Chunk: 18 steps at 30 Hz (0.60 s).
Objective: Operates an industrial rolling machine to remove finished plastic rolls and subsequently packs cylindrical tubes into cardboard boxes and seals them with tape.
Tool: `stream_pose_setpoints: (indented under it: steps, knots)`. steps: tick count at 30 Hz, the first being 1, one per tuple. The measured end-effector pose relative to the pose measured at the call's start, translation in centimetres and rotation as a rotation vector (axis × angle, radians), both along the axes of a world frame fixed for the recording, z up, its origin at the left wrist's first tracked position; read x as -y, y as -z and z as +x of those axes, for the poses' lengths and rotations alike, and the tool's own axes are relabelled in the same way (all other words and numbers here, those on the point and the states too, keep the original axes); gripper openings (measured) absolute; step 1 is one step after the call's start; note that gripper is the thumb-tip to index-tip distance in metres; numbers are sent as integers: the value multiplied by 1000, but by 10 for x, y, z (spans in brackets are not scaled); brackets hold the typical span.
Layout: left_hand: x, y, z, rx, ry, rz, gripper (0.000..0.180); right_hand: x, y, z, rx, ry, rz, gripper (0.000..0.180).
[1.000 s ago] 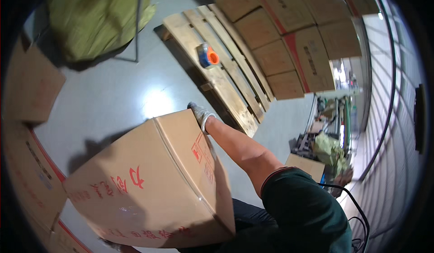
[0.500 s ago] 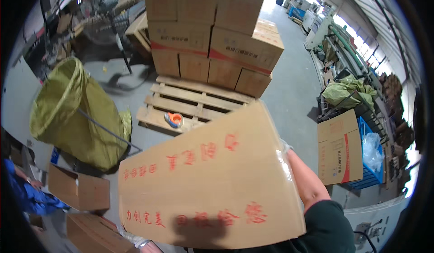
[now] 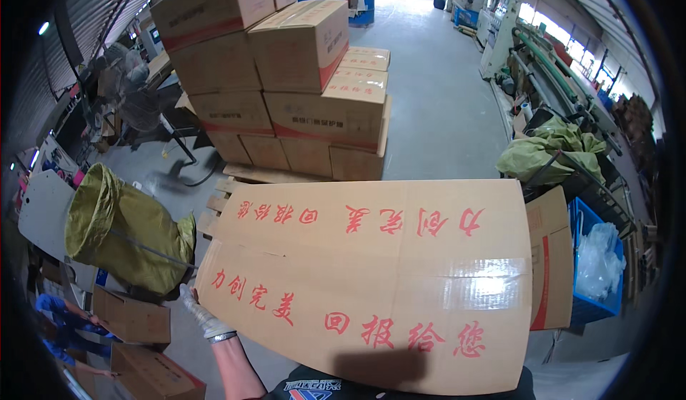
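Observation:
A large brown cardboard carton (image 3: 371,271) with red printing and a strip of shiny clear tape fills the space before my body. At its lower left edge my left hand (image 3: 204,318), in a pale glove with a band at the wrist, grips the carton with its fingers at the side. The carton hides my right hand and forearm. Just beyond the carton stands a stack of closed cartons (image 3: 321,114) on a wooden pallet (image 3: 275,174), whose near part the held carton covers.
On the left are a yellow-green woven sack (image 3: 143,236) and a standing fan (image 3: 143,111). A person in blue (image 3: 64,321) reaches to an open carton (image 3: 132,314) at lower left. On the right, a blue crate (image 3: 597,278) holds clear plastic beside a cardboard panel (image 3: 550,264).
The held carton has turned and now lies squarer across my view. My right forearm has gone behind it; my left hand shows more. The orange tape dispenser on the pallet is no longer visible.

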State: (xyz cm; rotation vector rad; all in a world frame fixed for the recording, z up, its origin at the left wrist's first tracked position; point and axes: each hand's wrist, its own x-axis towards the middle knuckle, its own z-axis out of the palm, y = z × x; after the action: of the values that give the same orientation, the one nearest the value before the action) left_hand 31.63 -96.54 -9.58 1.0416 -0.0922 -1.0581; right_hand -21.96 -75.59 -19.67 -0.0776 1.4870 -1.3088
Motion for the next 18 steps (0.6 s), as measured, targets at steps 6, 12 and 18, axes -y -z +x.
stream_pose_setpoints:
  steps: [6, 12, 18]
  knots:
    - [58, -27, -137, -43, 78, -130, 43, 33, -12, -102, -25, 60, -33, 44]
    - [146, -4, -236, -112, -60, -103, 57, 141, -19, -212, -51, 30, -63, 45]
    - [231, 12, -284, 17, -311, -167, 60, 282, -45, -328, -80, -32, -104, 46]
